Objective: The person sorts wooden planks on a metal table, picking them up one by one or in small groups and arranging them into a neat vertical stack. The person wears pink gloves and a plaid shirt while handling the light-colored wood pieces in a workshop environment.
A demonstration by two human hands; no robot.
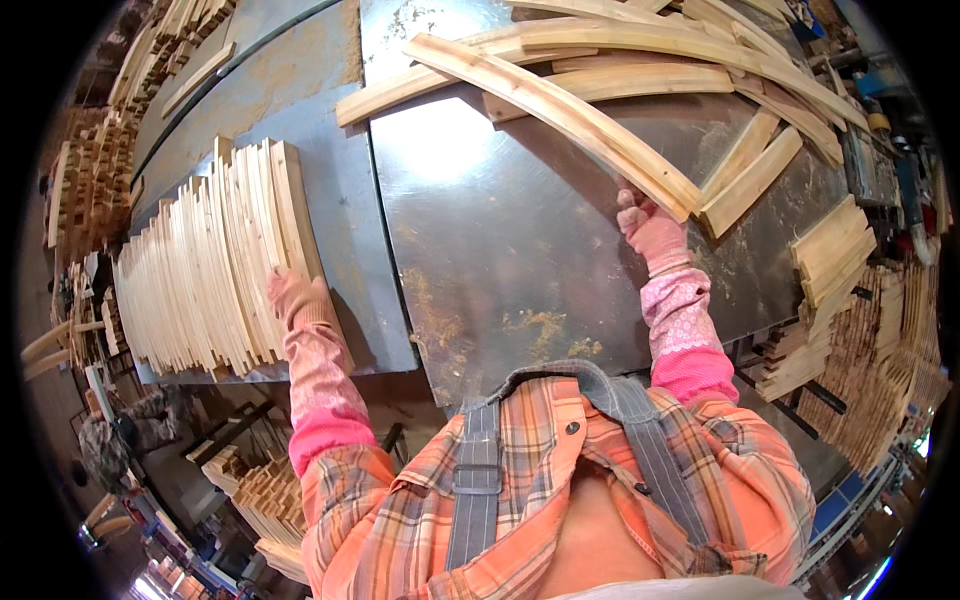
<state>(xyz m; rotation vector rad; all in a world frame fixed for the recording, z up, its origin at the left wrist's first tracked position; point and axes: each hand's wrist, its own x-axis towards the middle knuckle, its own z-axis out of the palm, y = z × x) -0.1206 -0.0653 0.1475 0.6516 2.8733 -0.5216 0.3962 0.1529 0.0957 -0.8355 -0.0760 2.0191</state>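
Observation:
My right hand [652,228], in a pale pink work glove, grips a long light wooden strip [560,118] near its near end. The strip slants away to the far left, its far part lying over other strips. My left hand [297,297], gloved too, is closed over the rightmost strip [291,200] of a row of wooden strips [200,270] packed side by side on the left of the metal table. The thumb side lies on the strip's right; part of the fingers is hidden. Beside my right hand lie two short wooden pieces [752,182].
A loose pile of curved strips [660,80] covers the table's far right. Stacked wood stands at the right [870,350], the lower left [262,500] and the far left [95,190]. A seam [385,220] divides the metal tabletop [500,260], with sawdust near its front edge.

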